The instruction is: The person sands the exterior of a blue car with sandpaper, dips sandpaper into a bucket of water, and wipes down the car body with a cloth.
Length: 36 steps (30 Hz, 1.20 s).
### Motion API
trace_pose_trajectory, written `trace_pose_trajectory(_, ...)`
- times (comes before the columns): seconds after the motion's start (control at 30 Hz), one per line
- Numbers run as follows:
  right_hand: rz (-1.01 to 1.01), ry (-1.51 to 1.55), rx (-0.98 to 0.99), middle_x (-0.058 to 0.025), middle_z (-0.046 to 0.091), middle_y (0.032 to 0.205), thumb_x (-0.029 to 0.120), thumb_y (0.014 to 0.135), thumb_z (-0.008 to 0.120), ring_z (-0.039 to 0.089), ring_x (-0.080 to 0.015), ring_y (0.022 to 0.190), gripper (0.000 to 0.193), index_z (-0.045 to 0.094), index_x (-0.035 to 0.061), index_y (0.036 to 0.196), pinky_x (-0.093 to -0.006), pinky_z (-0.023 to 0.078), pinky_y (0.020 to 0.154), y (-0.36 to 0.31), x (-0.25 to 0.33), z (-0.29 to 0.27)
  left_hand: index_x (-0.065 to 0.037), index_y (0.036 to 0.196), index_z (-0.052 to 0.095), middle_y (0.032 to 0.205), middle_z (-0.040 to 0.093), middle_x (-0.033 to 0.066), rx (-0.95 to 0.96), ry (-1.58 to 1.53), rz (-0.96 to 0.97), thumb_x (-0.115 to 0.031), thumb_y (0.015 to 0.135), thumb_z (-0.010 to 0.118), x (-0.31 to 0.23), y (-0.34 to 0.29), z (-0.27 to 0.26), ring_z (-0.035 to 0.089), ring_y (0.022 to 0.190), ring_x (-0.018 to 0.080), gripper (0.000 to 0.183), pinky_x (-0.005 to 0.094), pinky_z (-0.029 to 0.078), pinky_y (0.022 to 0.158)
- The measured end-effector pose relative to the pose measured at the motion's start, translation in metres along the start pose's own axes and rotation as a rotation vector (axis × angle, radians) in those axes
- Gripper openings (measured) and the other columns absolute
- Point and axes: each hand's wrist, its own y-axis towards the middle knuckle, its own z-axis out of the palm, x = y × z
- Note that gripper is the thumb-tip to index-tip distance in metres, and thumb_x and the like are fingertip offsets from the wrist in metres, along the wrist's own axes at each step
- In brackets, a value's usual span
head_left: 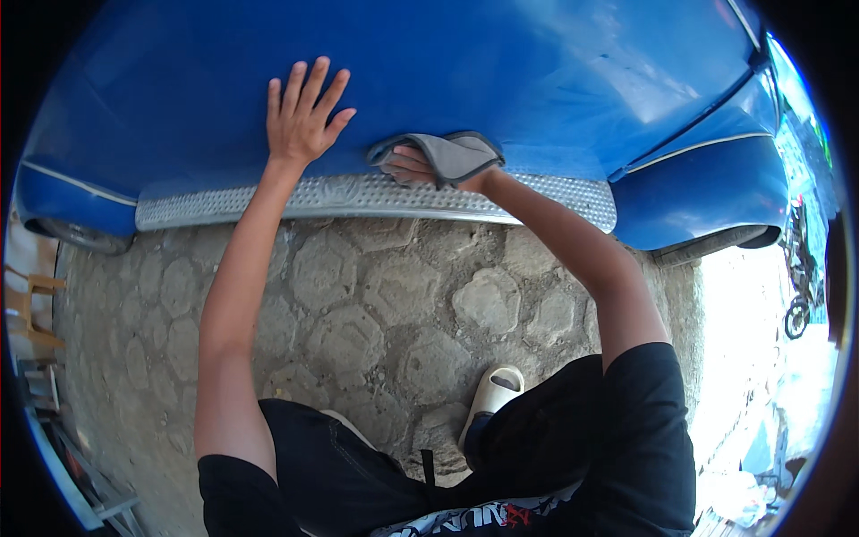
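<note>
The blue side panel of a car (429, 63) fills the upper part of the head view. My left hand (302, 121) lies flat against this panel with its fingers spread, holding nothing. To its right and a little lower, my right hand (413, 166) has hold of a grey cloth (461, 154) with a dark edge. The cloth is bunched and folded over that hand, hiding part of the fingers. It rests against the lowest part of the panel, just above a silver metal running board (340, 195) with a raised dot pattern.
Rough hexagonal paving (394, 295) lies between my feet and the car. A wheel (716, 243) sits under the right fender, another (85, 235) under the left. A light-coloured clog (497, 387) is on my right foot. At the far left stands a wooden chair or stool (36, 309).
</note>
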Motion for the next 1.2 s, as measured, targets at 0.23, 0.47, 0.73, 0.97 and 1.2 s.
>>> trace_pose_trajectory(0.23, 0.443, 1.063, -0.063, -0.0190, 0.043, 0.162, 0.064, 0.103, 0.039, 0.033, -0.0486, 0.151, 0.068, 0.051, 0.0182, 0.152, -0.0647, 0.033, 0.121, -0.144, 0.072, 0.120, -0.031, 0.159, 0.047, 0.169, 0.038, 0.0034, -0.055, -0.017, -0.028, -0.057, 0.107, 0.038, -0.001, -0.008, 0.010, 0.026, 0.159, 0.0257, 0.059, 0.0500, 0.010, 0.131)
trace_pose_trajectory(0.47, 1.547, 1.789, 0.830, -0.0215, 0.017, 0.173, 0.053, 0.102, 0.048, 0.015, -0.0516, 0.157, 0.067, 0.042, 0.0230, 0.161, -0.0736, 0.009, 0.120, -0.117, 0.058, 0.185, -0.031, 0.159, 0.047, 0.171, 0.033, 0.0027, -0.014, -0.085, -0.045, -0.054, 0.106, 0.042, -0.002, -0.005, 0.005, 0.021, 0.161, 0.0252, 0.058, 0.0505, 0.007, 0.131)
trace_pose_trajectory(0.73, 0.398, 1.818, 0.098, -0.0093, 0.011, 0.176, 0.068, 0.102, 0.039, 0.004, -0.0460, 0.160, 0.073, 0.029, 0.0339, 0.165, -0.0686, 0.002, 0.126, -0.061, 0.028, 0.079, -0.026, 0.157, 0.050, 0.171, 0.032, 0.0072, 0.060, -0.231, -0.048, -0.051, 0.104, 0.047, -0.004, 0.005, -0.014, 0.019, 0.161, 0.0292, 0.059, 0.0556, 0.003, 0.130)
trace_pose_trajectory(0.97, 0.993, 2.112, 0.466, -0.0090, 0.023, 0.174, 0.063, 0.100, 0.044, 0.016, -0.0448, 0.159, 0.065, 0.041, 0.0385, 0.160, -0.0693, 0.002, 0.124, -0.150, 0.067, 0.171, -0.019, 0.155, 0.053, 0.169, 0.036, 0.0113, -0.061, -0.262, -0.023, -0.049, 0.103, 0.047, -0.009, 0.039, -0.020, 0.022, 0.160, 0.0306, 0.060, 0.0558, 0.003, 0.130)
trace_pose_trajectory(1.2, 1.289, 1.850, 0.931, -0.0250, 0.021, 0.171, 0.045, 0.103, 0.053, 0.013, -0.0487, 0.159, 0.073, 0.034, 0.0094, 0.164, -0.0632, 0.010, 0.126, -0.075, 0.009, 0.197, -0.016, 0.154, 0.053, 0.167, 0.037, 0.0144, -0.162, -0.314, -0.030, -0.049, 0.104, 0.045, -0.032, 0.091, -0.023, 0.023, 0.160, 0.0324, 0.061, 0.0554, 0.004, 0.130)
